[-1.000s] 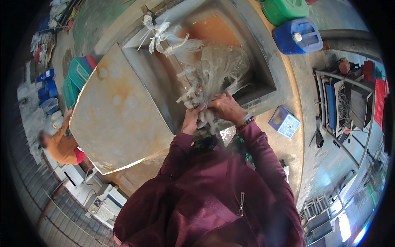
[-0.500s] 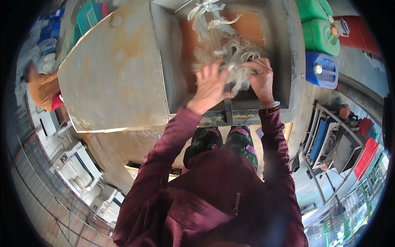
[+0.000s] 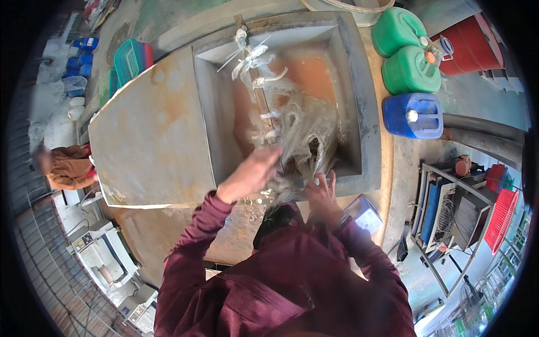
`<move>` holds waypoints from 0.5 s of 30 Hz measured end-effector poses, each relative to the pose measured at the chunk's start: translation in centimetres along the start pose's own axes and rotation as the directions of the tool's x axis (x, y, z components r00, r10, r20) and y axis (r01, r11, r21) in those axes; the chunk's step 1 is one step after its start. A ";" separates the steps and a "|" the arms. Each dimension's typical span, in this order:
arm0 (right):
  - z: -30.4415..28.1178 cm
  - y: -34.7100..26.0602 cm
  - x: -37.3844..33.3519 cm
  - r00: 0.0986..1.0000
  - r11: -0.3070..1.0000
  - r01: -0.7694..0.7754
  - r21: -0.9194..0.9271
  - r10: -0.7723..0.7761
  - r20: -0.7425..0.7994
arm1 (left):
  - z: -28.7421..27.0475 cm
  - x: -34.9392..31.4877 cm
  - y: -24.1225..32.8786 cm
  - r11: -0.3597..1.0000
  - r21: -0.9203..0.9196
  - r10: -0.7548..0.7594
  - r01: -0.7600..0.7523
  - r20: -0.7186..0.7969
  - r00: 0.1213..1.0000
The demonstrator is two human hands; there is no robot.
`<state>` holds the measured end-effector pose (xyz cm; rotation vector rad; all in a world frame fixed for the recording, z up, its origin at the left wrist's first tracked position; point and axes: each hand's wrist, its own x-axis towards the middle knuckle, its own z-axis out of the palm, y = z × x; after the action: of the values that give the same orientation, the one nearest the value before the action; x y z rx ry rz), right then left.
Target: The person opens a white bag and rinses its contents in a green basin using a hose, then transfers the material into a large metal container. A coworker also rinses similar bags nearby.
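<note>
A tangled mass of pale, hair-like fibre (image 3: 303,123) spreads through the orange-brown liquid (image 3: 309,70) in a metal tank (image 3: 368,112). A narrow bar (image 3: 261,104) runs lengthwise across the tank, with white ties (image 3: 252,59) knotted along it. My left hand (image 3: 250,175) is over the tank's near left corner, its fingertips at the fibre beside the bar; motion smears its fingers. At the near rim, my right hand (image 3: 321,196) has its thumb and fingers at the fibre's near end, seemingly pinching strands, with a fingertip raised.
A stained metal sheet (image 3: 151,129) adjoins the tank on the left. Green jerrycans (image 3: 411,70) and a blue jerrycan (image 3: 412,115) line the right side, near a red drum (image 3: 471,45). Another person (image 3: 70,167) is at far left. A metal rack (image 3: 449,213) stands at right.
Both hands have come nearer to me, the left one also leftward. The fibre bunched between them is now spread out and stretched toward the near rim. The view has shifted, showing more of the tank.
</note>
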<state>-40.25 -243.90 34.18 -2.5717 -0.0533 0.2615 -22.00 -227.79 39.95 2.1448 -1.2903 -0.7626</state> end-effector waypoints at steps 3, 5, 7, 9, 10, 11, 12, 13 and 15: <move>0.9 -0.2 -0.3 0.991 0.991 -0.132 -0.010 0.132 -0.006 | -1.7 10.2 -0.1 0.997 0.023 -0.072 0.076 -0.130 0.989; -0.3 -1.2 0.1 0.974 0.972 -0.219 0.082 0.223 -0.041 | 1.3 18.0 -1.9 0.904 0.158 -0.427 0.398 0.256 0.868; -2.4 -1.3 -0.9 0.961 0.944 -0.257 0.209 0.273 -0.050 | 8.2 23.0 -7.5 0.788 0.453 -0.571 0.418 0.283 0.770; -3.3 -0.2 -3.8 0.884 0.890 -0.371 0.265 0.426 -0.194 | 12.6 24.6 -9.8 0.661 0.624 -0.674 0.416 0.249 0.696; -4.2 0.7 -5.5 0.823 0.840 -0.441 0.318 0.519 -0.231 | 13.8 24.9 -10.9 0.673 0.649 -0.669 0.355 0.329 0.666; -5.6 1.3 -7.0 0.748 0.776 -0.534 0.336 0.619 -0.240 | 17.4 24.3 -14.7 0.685 0.577 -0.668 0.445 0.252 0.700; -6.3 2.2 -8.4 0.660 0.704 -0.612 0.361 0.706 -0.258 | 20.8 24.0 -17.9 0.689 0.503 -0.667 0.522 0.158 0.728; -6.1 3.4 -10.2 0.612 0.668 -0.661 0.342 0.744 -0.268 | 22.1 25.3 -17.9 0.809 0.341 -0.542 0.478 0.120 0.832; -6.1 6.3 -12.5 0.533 0.595 -0.714 0.369 0.804 -0.263 | 24.2 27.2 -17.4 0.955 0.013 -0.296 0.297 -0.052 0.954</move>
<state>-51.41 -253.58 38.05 -2.1983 1.2391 0.0255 -17.61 -248.59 5.66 2.3910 -0.9638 -0.8099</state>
